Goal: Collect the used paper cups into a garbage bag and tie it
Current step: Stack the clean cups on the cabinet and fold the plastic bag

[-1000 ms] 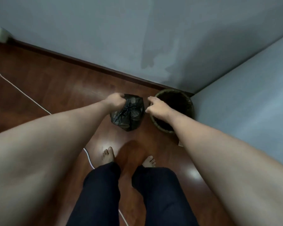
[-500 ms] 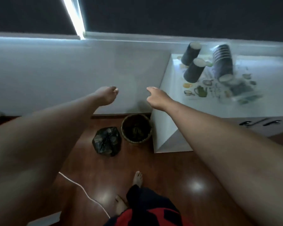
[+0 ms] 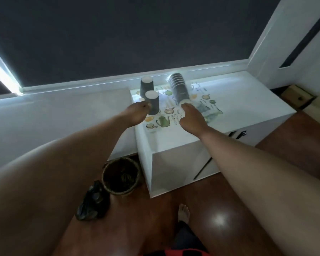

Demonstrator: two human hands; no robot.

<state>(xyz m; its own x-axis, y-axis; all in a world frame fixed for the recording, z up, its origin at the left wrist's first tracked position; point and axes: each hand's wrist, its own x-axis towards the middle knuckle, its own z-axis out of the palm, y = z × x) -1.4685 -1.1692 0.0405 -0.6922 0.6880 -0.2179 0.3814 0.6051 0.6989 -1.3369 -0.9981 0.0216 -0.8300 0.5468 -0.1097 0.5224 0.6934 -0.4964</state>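
Item: two dark grey paper cups, upside down with white bases up, on the white cabinet top (image 3: pixel 248 106) over a printed kitchenware mat (image 3: pixel 166 117). The near cup (image 3: pixel 152 102) stands just beside your left hand (image 3: pixel 137 115); the far cup (image 3: pixel 146 88) stands behind it. Handling, as a judgement: light, thin-walled, easily crushed or tipped; take each round the mid-wall with a soft grip, not by the rim.

Item: sleeve of stacked dark paper cups in clear wrap (image 3: pixel 179 89), lying tilted, its white end just ahead of your right hand (image 3: pixel 190 117). Likely slippery in the wrap; hold it across the stack.

Item: black plastic garbage bag (image 3: pixel 92 204), on the wooden floor just beside the round woven waste basket (image 3: pixel 120 175). Soft, limp; it looks bunched shut.

Hands: your left fingertips reach the near cup's side, but contact or grip cannot be told. Your right hand lies flat, fingers extended, holding nothing.

Change: half a second ago both hands hung in the air short of the cabinet; they now sit over its top, and your view has swung up and right. The bag lies where it did.
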